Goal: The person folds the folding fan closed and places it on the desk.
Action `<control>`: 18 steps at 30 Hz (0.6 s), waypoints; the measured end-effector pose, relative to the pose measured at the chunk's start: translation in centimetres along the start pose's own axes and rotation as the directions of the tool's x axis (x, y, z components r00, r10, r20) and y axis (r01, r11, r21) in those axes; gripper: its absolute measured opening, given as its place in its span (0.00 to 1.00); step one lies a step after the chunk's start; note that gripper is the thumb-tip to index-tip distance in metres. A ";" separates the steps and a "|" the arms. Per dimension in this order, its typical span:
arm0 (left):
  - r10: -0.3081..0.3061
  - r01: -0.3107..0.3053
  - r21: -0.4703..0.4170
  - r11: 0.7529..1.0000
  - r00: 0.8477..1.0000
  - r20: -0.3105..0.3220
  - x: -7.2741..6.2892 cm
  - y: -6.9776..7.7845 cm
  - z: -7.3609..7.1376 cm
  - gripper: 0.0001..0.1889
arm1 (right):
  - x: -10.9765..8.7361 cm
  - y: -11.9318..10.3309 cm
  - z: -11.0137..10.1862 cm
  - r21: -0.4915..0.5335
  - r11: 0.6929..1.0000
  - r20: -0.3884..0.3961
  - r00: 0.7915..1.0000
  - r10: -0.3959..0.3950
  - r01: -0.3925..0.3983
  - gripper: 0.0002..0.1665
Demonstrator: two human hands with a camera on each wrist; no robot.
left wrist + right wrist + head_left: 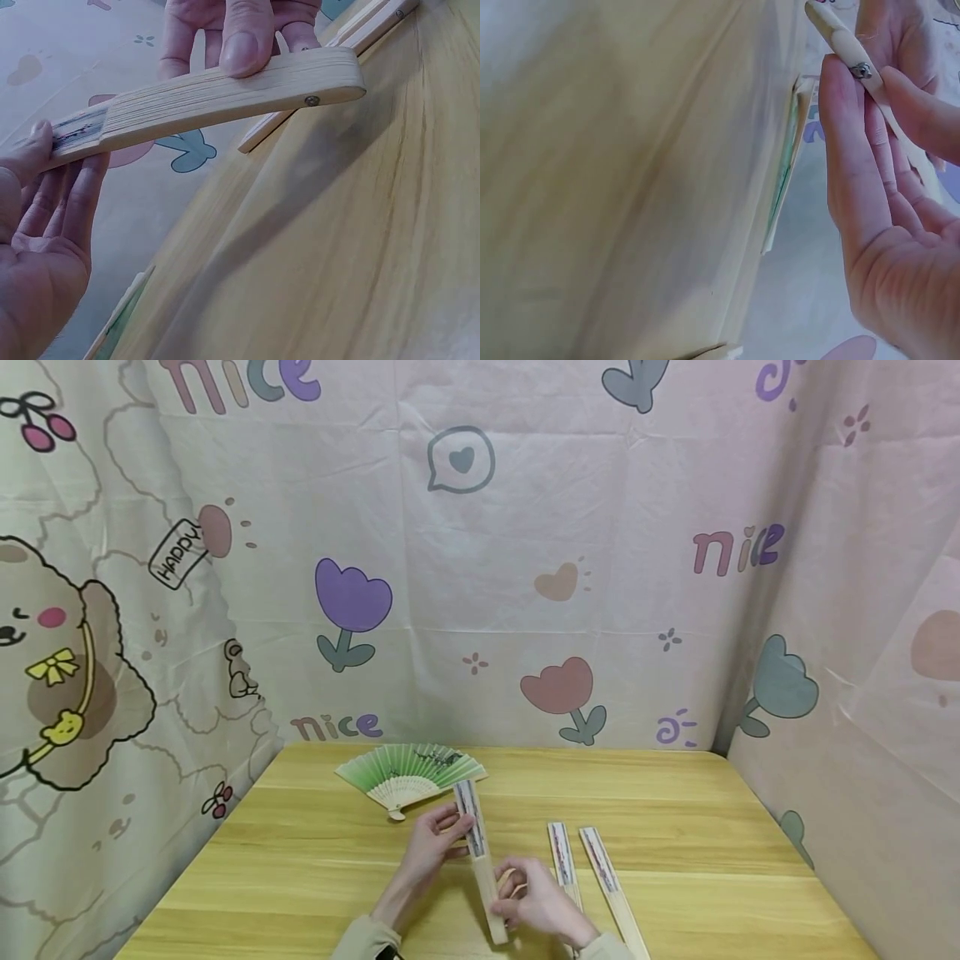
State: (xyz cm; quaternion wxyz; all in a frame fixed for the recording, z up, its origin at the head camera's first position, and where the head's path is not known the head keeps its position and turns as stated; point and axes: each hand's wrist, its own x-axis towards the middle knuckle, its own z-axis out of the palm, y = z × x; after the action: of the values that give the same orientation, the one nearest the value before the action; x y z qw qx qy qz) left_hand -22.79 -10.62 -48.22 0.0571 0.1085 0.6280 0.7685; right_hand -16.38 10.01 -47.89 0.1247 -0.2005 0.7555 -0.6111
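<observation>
Between both hands a folded hand fan (482, 864) is held up off the table, its wooden ribs closed together. My left hand (432, 846) pinches the upper end, where the printed leaf shows, thumb on top and fingers beneath. Lower down, my right hand (536, 897) holds the wooden end between thumb and fingers. A metal rivet shows near that rounded end of the folded fan (247, 94) in the left wrist view. Behind the left hand, a green fan (420, 777) lies spread on the table.
Two more folded fans, one nearer (562, 856) and one farther right (611, 885), lie on the wooden table (285, 860) beside the right hand. A printed cloth (480, 543) hangs behind the table and along its sides.
</observation>
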 end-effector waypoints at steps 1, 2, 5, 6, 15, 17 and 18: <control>-0.002 0.002 0.003 1.000 1.000 0.021 0.1 0.0 0.0 0.26 | -0.1 0.0 0.0 0.013 1.000 0.001 1.000 0.009 -0.009 0.20; -0.008 0.008 0.006 1.000 0.999 0.043 0.2 0.0 0.0 0.27 | -0.2 0.0 -0.1 0.026 1.000 0.005 1.000 0.017 -0.017 0.22; -0.010 0.009 0.010 1.000 0.993 0.117 0.5 0.1 0.0 0.27 | -0.3 -0.2 -0.3 0.067 0.997 0.016 0.999 0.038 -0.039 0.25; -0.007 0.005 0.012 1.000 0.990 0.138 0.6 0.1 0.0 0.27 | -0.4 -0.2 -0.4 0.076 0.996 0.021 0.999 0.041 -0.043 0.26; -0.001 -0.010 0.048 0.999 0.976 0.216 1.8 -0.4 0.2 0.24 | -0.6 0.1 -1.6 0.112 0.990 0.068 0.995 0.074 -0.081 0.23; -0.006 -0.004 0.047 0.999 0.975 0.221 2.1 -0.6 0.4 0.24 | -0.6 0.2 -1.9 0.122 0.989 0.077 0.994 0.079 -0.088 0.23; -0.009 -0.002 0.050 0.999 0.975 0.222 2.2 -0.7 0.5 0.25 | -0.6 0.2 -2.1 0.127 0.988 0.080 0.993 0.084 -0.094 0.23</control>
State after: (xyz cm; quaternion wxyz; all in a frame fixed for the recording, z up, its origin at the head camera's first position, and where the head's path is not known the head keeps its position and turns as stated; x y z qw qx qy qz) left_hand -24.88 -9.51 -48.58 0.1254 0.1941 0.6370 0.7354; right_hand -16.76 12.14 -47.65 0.1927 -0.1807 0.7171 -0.6450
